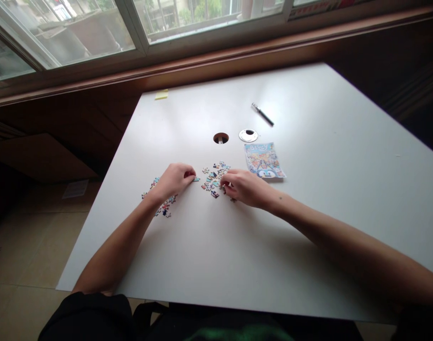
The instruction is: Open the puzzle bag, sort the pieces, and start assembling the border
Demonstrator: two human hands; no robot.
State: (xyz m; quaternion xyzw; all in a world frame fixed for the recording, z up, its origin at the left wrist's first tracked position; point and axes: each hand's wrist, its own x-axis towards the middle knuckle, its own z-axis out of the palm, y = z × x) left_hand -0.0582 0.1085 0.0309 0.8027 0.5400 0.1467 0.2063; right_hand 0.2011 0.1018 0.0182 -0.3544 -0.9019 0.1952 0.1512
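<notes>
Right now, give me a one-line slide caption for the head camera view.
Left hand and right hand sort loose jigsaw pieces on a white table beside the puzzle's picture sheet.

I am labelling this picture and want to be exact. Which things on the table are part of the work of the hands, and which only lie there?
In use:
- left hand on a small puzzle piece
- right hand at the loose puzzle pieces
- second cluster of pieces
- puzzle picture card, possibly for reference

Lying about:
- pen
- yellow sticky notes
- round cable-hole cover
- white table
</notes>
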